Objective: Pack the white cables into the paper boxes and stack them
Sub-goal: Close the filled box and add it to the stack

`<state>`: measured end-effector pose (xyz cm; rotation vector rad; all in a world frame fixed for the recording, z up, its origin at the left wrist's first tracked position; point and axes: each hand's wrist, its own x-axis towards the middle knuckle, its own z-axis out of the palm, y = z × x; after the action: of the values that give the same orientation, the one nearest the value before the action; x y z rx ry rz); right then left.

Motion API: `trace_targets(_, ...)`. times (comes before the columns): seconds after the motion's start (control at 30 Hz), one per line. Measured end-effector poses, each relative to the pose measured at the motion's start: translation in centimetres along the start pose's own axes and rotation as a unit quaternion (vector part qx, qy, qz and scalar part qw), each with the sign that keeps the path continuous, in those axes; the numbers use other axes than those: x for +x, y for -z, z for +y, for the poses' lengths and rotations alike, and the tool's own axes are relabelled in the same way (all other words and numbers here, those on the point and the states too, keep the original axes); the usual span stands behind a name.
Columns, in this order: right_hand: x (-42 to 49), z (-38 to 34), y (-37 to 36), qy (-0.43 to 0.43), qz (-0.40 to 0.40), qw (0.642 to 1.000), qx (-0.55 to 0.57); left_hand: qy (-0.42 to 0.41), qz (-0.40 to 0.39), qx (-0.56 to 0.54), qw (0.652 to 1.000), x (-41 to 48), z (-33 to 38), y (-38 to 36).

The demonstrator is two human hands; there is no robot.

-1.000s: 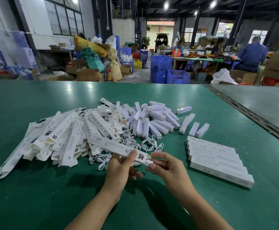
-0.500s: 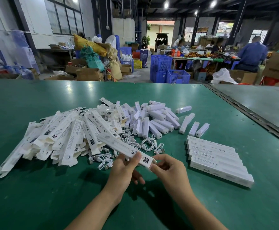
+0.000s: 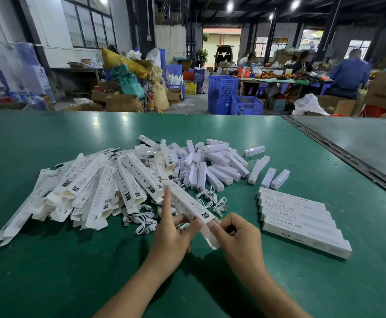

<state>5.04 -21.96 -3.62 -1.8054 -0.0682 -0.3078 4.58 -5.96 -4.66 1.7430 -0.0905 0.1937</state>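
I hold one long white paper box (image 3: 188, 204) slanted above the green table (image 3: 72, 260). My left hand (image 3: 172, 235) grips it near its lower end, index finger raised along its side. My right hand (image 3: 235, 237) pinches the open end flap. Coiled white cables (image 3: 145, 222) lie loose on the table beneath the box and more cables (image 3: 212, 199) lie behind it. A heap of flat unfilled boxes (image 3: 91, 187) spreads to the left. A neat stack of packed boxes (image 3: 300, 220) sits to the right.
Several short white lamp units (image 3: 212, 166) are piled behind the cables, with a few loose ones (image 3: 272, 177) to their right. A metal seam (image 3: 348, 157) divides the table at right. Blue crates (image 3: 233, 97), cartons and seated people fill the workshop beyond.
The held box has been lifted and swung toward me, its near end now lower and its flap open. Both hands shifted right and slightly closer.
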Motion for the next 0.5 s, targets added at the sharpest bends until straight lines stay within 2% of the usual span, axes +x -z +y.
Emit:
trace_targets(0.07, 0.02, -0.09, 0.14, -0.001, 0.0, 1.0, 0.019, -0.043, -0.039, 0.096, 0.994, -0.33, 0.29, 0.32)
trace_targets(0.13, 0.0, -0.18, 0.28, 0.007, -0.001, 1.0, 0.015, -0.07, -0.055, 0.145, 0.985, -0.47, 0.45, 0.49)
trace_targets(0.5, -0.58, -0.75, 0.74, 0.146, -0.058, 0.987, -0.012, -0.086, 0.003, 0.102, 0.991, -0.48, 0.6, 0.52)
